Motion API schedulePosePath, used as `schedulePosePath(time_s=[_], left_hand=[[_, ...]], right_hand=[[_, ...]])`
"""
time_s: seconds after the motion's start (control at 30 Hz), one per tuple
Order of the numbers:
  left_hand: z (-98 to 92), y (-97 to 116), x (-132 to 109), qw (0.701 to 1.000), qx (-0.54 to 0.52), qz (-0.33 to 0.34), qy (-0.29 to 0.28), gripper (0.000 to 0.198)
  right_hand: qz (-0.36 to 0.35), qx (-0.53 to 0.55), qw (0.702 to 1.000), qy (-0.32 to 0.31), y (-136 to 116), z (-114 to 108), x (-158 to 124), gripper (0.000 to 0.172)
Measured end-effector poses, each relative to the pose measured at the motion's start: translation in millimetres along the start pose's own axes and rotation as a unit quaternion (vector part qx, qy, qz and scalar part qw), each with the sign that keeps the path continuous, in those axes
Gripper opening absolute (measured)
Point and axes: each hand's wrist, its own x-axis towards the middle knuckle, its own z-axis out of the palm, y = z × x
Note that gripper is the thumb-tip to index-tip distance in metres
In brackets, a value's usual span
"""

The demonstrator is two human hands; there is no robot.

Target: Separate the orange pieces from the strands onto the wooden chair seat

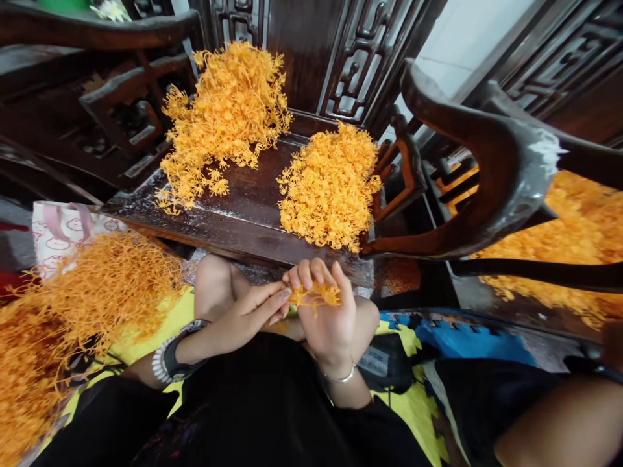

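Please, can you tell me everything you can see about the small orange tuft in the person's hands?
The small orange tuft is a loose bunch of thin, branching strands in bright yellow-orange, dry and fibrous in look. It lies across the inner side of the right hand, whose fingers curve up behind it, and the fingertips of the left hand reach it from the side. A few strands hang down at its lower edge.

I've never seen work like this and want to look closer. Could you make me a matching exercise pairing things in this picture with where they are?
Things:
1. Silver bangle
2. Black wristband
3. Small orange tuft
4. Rounded orange heap

Places:
A. On the dark wooden seat
B. On the left wrist
C. In the fingers of the right hand
D. On the right wrist

Pairs: 1-D, 2-B, 3-C, 4-A
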Motion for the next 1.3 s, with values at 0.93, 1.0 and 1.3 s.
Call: schedulePosePath(time_s=[0.93, 1.0, 1.3], left_hand=[[-29.2, 5, -27, 0.937, 0.319, 0.031, -0.142, 0.035], [-34.4, 10, -27, 0.934, 0.322, 0.020, -0.154, 0.035], [-38.5, 15, -28, 0.976, 0.180, -0.041, -0.117, 0.034]], right_hand=[[0.052, -0.568, 0.737, -0.361, -16, -43, -4, 0.035], [0.124, -0.494, 0.784, -0.355, -12, -44, -5, 0.034], [0.070, -0.509, 0.811, -0.279, 0, -39, -15, 0.042]])
